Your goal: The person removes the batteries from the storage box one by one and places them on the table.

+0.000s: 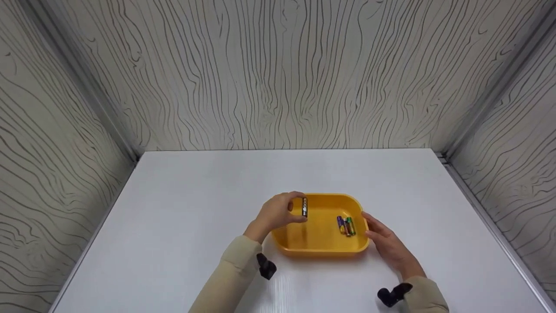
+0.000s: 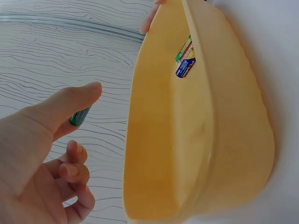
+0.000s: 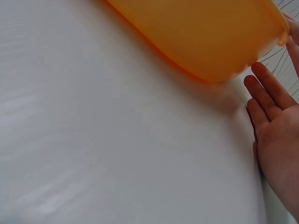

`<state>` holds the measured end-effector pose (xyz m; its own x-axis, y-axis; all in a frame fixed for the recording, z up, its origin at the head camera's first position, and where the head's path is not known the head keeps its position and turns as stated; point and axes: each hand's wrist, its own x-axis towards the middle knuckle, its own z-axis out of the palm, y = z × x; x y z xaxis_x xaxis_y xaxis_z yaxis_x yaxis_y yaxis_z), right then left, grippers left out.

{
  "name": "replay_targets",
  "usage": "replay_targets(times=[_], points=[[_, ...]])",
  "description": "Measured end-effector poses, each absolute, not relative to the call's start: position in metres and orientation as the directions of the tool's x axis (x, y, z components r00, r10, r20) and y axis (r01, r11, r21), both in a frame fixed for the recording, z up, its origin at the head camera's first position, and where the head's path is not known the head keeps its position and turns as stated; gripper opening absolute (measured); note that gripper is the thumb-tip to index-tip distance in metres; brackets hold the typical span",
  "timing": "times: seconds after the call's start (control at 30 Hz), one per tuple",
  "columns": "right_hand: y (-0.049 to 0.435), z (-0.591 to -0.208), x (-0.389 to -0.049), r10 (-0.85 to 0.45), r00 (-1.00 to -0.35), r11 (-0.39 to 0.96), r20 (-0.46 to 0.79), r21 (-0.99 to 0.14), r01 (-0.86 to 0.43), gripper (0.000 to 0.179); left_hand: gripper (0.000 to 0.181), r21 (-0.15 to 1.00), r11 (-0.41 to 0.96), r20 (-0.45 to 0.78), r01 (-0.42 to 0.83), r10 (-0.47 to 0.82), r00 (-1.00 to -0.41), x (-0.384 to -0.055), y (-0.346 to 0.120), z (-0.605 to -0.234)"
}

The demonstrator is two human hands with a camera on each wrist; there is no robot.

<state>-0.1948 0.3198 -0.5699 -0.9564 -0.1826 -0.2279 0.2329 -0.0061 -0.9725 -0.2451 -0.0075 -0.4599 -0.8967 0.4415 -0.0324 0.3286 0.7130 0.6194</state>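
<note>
Between thumb and fingertips, my left hand pinches a dark battery upright over the left part of a yellow plastic tray. The left wrist view shows only the green end of this battery behind the thumb; the other fingers curl loosely. Beside the tray's right end is my right hand, its fingers and thumb touching the rim. Fairly straight fingers show in the right wrist view. Three batteries lie side by side inside the tray at the right: a purple one, a dark reddish one and a green one.
The tray stands on a white table, toward its near side. Wood-grain patterned panels rise behind the table and on both sides, with metal strips along the corners. A dark wrist mount sits on each sleeve.
</note>
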Motion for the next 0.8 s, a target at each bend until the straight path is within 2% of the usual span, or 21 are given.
replay_targets(times=[0.43,0.8], points=[[0.319,-0.568,-0.194,-0.17,-0.953,0.005,-0.25,-0.967,0.253,0.061,0.054,0.68,0.655,-0.008,0.329,0.456,-0.89,-0.242,-0.048,-0.468],[0.318,-0.567,-0.194,-0.157,-0.957,0.043,-0.244,-0.97,0.24,0.063,0.055,0.748,0.601,-0.031,0.281,0.456,-0.89,-0.245,-0.074,-0.48]])
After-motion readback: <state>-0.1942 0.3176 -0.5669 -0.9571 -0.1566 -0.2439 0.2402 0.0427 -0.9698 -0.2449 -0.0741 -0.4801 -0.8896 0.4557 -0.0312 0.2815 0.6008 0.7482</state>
